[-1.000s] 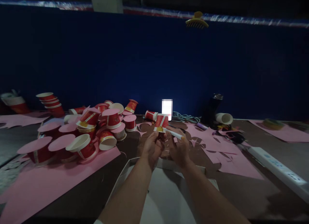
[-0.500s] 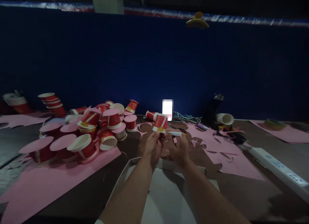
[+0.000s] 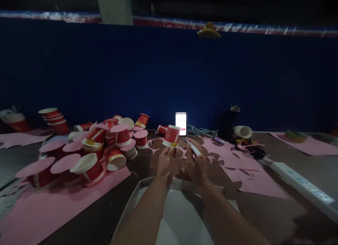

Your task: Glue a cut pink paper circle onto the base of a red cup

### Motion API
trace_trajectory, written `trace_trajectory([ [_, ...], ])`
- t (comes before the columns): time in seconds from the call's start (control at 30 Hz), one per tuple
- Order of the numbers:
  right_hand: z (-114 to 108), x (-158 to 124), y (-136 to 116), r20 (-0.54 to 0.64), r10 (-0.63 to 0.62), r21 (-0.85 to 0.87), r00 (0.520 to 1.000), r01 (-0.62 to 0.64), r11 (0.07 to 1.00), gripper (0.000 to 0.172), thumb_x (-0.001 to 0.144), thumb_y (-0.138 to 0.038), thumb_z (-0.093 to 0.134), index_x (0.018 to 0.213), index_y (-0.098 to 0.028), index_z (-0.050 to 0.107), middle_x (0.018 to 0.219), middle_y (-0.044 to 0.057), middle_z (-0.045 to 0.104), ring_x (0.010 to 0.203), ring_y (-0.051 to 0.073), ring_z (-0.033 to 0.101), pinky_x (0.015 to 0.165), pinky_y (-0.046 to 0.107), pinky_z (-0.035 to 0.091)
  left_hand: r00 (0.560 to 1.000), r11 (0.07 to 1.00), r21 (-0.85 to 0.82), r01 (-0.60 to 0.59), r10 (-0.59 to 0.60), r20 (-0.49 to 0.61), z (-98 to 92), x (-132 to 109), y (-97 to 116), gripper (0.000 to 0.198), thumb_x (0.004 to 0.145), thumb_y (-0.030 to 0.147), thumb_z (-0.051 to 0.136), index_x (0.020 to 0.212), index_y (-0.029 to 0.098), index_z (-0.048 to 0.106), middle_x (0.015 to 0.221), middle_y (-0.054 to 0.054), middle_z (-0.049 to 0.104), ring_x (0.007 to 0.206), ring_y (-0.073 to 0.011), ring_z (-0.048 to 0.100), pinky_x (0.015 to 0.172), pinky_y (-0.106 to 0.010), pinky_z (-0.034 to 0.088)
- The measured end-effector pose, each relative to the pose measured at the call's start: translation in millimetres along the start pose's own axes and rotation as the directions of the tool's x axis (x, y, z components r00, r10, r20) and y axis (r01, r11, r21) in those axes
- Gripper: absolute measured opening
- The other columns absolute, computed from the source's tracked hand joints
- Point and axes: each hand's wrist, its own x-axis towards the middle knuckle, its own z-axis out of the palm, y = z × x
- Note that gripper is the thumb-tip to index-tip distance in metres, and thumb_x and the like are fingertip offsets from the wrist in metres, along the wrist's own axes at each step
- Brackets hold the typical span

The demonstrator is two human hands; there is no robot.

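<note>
My left hand (image 3: 166, 164) pinches the lower edge of a red paper cup (image 3: 171, 135). This cup is held upside down, its wide rim below, with a bit of yellow tape near the fingers. Just to the right, my right hand (image 3: 195, 165) grips a slim white pen-like tool (image 3: 194, 149) with an orange end. Its thin grey tip points up and left, apart from the cup; whether that is a blade or a nib I cannot tell.
Red cups with pink paper discs (image 3: 121, 134) crowd the left. Pink paper scraps (image 3: 260, 176), a power strip (image 3: 301, 181) and a tipped cup (image 3: 243, 131) lie right. A lit phone (image 3: 181, 122) stands ahead. Below my arms sits a shallow white box (image 3: 182, 217).
The white tool has swung from nearly level, close to the cup, to slanting up and left with its tip away from the cup. The cup has shifted slightly left. The view has tilted slightly.
</note>
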Motion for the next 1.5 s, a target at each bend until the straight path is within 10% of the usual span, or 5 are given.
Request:
trace_trajectory([
  [0.33, 3.9, -3.3, 20.3, 0.043, -0.046, 0.025, 0.998, 0.045, 0.999, 0.029, 0.091, -0.028, 0.045, 0.117, -0.020, 0.056, 0.115, 0.009, 0.062, 0.106, 0.021, 0.058, 0.092, 0.040, 0.046, 0.972, 0.884, -0.405, 0.235, -0.217, 0.091, 9.2, -6.1, 15.1, 0.011, 0.083, 0.012, 0.053, 0.087, 0.010, 0.064, 0.080, -0.009, 0.069, 0.069, -0.0138, 0.065, 0.067, -0.025, 0.054],
  [0.63, 6.3, -0.1, 24.8, 0.016, 0.222, 0.169, 0.975, -0.221, 0.960, 0.029, 0.089, -0.037, 0.046, 0.112, -0.021, 0.055, 0.108, 0.008, 0.063, 0.096, 0.019, 0.060, 0.085, 0.036, 0.049, 0.957, 0.833, -0.481, 0.273, -0.283, 0.053, 4.5, -3.0, 10.7, 0.018, 0.084, 0.008, 0.050, 0.095, 0.011, 0.064, 0.081, -0.009, 0.070, 0.071, -0.0148, 0.067, 0.064, -0.025, 0.056],
  [1.13, 17.7, 1.0, 32.6, 0.325, 0.586, 0.608, 0.742, -0.639, 0.472, 0.052, 0.074, -0.049, 0.064, 0.117, -0.023, 0.050, 0.089, 0.003, 0.067, 0.069, 0.017, 0.065, 0.058, 0.030, 0.054, 0.915, 0.836, -0.399, 0.377, -0.403, 0.021, 3.4, -3.4, 5.9, 0.018, 0.083, 0.007, 0.049, 0.094, 0.009, 0.064, 0.079, -0.010, 0.069, 0.066, -0.0145, 0.066, 0.056, -0.023, 0.055],
  [1.5, 19.0, -0.6, 39.5, 0.171, 0.518, 0.477, 0.838, -0.530, 0.701, 0.044, 0.075, -0.044, 0.064, 0.109, -0.021, 0.050, 0.106, 0.006, 0.062, 0.090, 0.018, 0.062, 0.078, 0.033, 0.053, 0.951, 0.914, -0.263, 0.308, -0.300, 0.068, 9.6, -9.2, -1.8, 0.015, 0.080, 0.007, 0.057, 0.092, 0.011, 0.065, 0.090, -0.009, 0.070, 0.076, -0.0137, 0.067, 0.069, -0.023, 0.056],
])
